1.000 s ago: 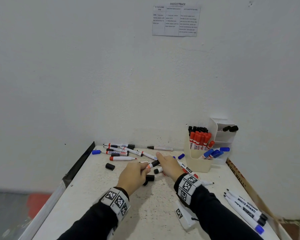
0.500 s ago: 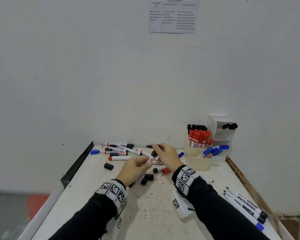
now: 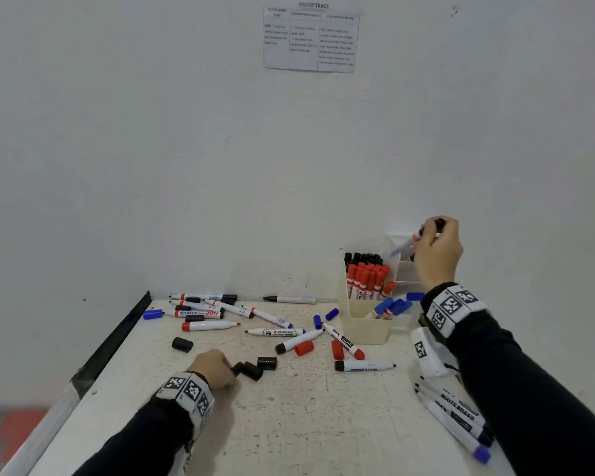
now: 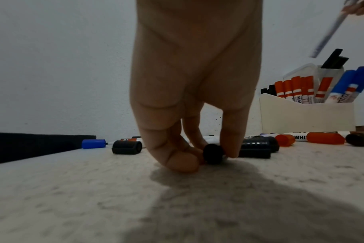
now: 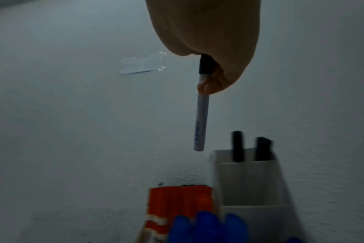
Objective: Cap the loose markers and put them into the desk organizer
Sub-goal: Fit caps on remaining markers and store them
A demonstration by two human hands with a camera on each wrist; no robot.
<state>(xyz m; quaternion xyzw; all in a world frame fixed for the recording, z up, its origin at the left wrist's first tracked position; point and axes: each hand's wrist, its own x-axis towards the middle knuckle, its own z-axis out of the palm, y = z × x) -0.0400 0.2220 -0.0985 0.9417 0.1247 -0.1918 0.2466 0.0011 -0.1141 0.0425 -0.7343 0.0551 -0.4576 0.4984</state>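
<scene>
My right hand (image 3: 435, 242) holds a thin white marker with a black cap (image 5: 202, 115) by its capped end, hanging above the cream desk organizer (image 3: 368, 321). The marker's lower end hovers just left of the rear white compartment (image 5: 247, 180), where two black-capped markers stand. Red and blue capped markers fill the front sections. My left hand (image 4: 213, 154) is down on the table, pinching a small black cap (image 4: 213, 153) between thumb and fingers; the same cap (image 3: 237, 367) shows in the head view. Loose uncapped markers (image 3: 279, 332) and caps lie scattered across the table's middle and back.
More black caps (image 3: 267, 362) lie just right of my left hand, another (image 3: 182, 344) to its far left. Red caps (image 3: 303, 348) and blue caps (image 3: 325, 317) lie near the organizer. Capped markers (image 3: 461, 417) rest at the right edge. The wall stands close behind.
My right hand rose from the table's middle to above the organizer, carrying the capped marker. My left hand dropped back toward me onto a black cap.
</scene>
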